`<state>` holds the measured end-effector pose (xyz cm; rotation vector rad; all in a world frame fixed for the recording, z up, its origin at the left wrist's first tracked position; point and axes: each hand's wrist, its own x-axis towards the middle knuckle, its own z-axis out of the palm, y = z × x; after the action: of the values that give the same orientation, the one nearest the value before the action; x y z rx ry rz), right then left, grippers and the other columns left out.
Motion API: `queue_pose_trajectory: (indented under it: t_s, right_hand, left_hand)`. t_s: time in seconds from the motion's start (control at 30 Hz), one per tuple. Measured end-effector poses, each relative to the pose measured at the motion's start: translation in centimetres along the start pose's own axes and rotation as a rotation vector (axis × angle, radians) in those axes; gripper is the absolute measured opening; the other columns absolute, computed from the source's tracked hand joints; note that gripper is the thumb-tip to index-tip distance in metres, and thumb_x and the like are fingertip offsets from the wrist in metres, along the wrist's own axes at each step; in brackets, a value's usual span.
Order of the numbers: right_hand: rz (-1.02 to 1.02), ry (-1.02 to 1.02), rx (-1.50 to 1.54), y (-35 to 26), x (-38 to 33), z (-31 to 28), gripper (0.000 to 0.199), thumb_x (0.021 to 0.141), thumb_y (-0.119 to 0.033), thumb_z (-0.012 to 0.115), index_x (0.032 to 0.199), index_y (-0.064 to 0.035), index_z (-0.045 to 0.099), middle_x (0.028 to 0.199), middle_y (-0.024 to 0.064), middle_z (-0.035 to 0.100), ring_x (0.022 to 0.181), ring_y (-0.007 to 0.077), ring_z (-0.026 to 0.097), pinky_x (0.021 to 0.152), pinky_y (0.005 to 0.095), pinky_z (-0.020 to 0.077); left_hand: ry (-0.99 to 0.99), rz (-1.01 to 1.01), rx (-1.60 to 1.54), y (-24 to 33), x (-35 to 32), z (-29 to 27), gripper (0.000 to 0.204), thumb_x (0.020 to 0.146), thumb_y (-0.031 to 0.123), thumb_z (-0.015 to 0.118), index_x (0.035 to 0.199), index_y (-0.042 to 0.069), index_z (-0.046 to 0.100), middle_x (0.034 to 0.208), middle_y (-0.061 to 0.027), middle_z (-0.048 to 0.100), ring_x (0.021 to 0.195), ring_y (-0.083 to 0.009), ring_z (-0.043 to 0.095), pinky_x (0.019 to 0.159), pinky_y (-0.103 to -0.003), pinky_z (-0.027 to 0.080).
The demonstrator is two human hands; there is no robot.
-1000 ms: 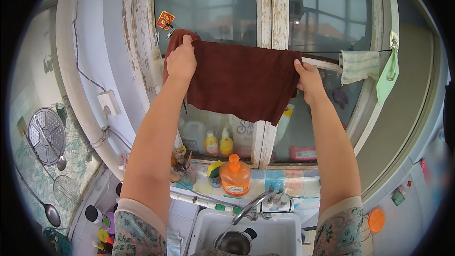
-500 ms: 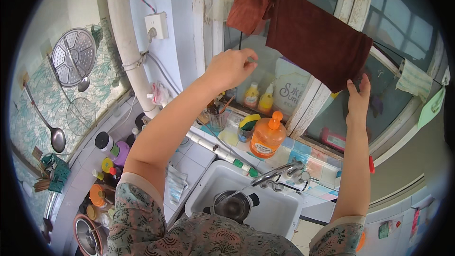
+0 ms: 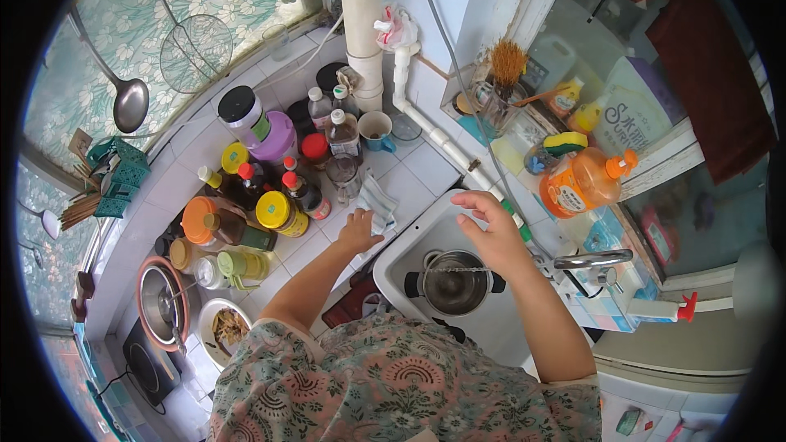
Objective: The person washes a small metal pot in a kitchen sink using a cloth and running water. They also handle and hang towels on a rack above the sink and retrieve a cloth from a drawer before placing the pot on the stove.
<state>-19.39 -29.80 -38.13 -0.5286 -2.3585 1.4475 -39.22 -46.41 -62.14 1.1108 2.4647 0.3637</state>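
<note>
My left hand (image 3: 358,232) is over the tiled counter, fingers apart and holding nothing. Its fingertips reach the near edge of a folded pale striped cloth (image 3: 377,203); whether they touch it I cannot tell. Above the sink (image 3: 396,268) hangs my right hand (image 3: 489,225), empty, with fingers stretched out. Below it a steel pot with dark handles (image 3: 453,285) stands in the basin. Water from the curved tap (image 3: 593,259) runs into the pot. At the upper right, a brown towel (image 3: 706,74) hangs in front of the window.
Several bottles and jars crowd the counter at left, among them a yellow-lidded jar (image 3: 282,211). A blue mug (image 3: 377,130) stands behind the cloth. Along the sill are an orange soap bottle (image 3: 580,182) and a sponge (image 3: 565,143). A bowl of food scraps (image 3: 225,329) sits at lower left.
Both hands have come down from beside the hanging towel, the left to the striped cloth, the right to above the sink. My view has turned left and down toward the counter.
</note>
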Motion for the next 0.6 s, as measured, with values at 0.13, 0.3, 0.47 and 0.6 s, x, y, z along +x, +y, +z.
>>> queue_pose_trajectory:
  t_s: [0.13, 0.3, 0.47, 0.6]
  right_hand:
    - [0.083, -0.038, -0.051, 0.3, -0.1, 1.4, 0.022, 0.084, -0.012, 0.057, 0.106, -0.0071, 0.057, 0.106, 0.0070, 0.054, 0.098, 0.0184, 0.053, 0.082, 0.0308, 0.0434]
    - [0.147, -0.061, -0.024, -0.4, -1.3, 0.6, 0.022, 0.086, -0.010, 0.056, 0.108, -0.0045, 0.058, 0.108, 0.0052, 0.059, 0.098, 0.0144, 0.055, 0.090, 0.0284, 0.0417]
    - [0.238, -0.027, 0.303, -1.1, -3.0, -1.0, 0.023, 0.090, -0.011, 0.052, 0.112, -0.0013, 0.055, 0.111, 0.0046, 0.057, 0.103, 0.0140, 0.054, 0.092, 0.0272, 0.0404]
    - [0.184, -0.087, 0.396, -3.1, -4.7, -2.4, 0.031, 0.092, -0.013, 0.051, 0.121, -0.0019, 0.048, 0.119, 0.0064, 0.053, 0.112, 0.0157, 0.049, 0.096, 0.0279, 0.0382]
  left_hand:
    - [0.059, -0.041, 0.085, -0.8, 0.1, 3.2, 0.072, 0.068, 0.031, 0.074, 0.128, 0.012, 0.039, 0.131, -0.0079, 0.036, 0.122, -0.0310, 0.035, 0.091, -0.044, 0.042]
    - [0.023, 0.009, -0.015, -2.4, 2.3, 2.5, 0.039, 0.075, 0.021, 0.061, 0.113, 0.014, 0.056, 0.101, -0.0072, 0.058, 0.094, -0.0304, 0.055, 0.083, -0.040, 0.047]
    - [0.048, -0.170, -1.531, 2.7, 3.0, -4.3, 0.027, 0.084, 0.022, 0.049, 0.106, 0.006, 0.055, 0.094, -0.0077, 0.060, 0.085, -0.0221, 0.059, 0.076, -0.035, 0.048]
    - [-0.129, 0.130, -1.939, 14.0, -2.7, -15.3, 0.020, 0.088, 0.018, 0.048, 0.101, 0.005, 0.055, 0.089, -0.0043, 0.059, 0.080, -0.0166, 0.058, 0.074, -0.032, 0.049]
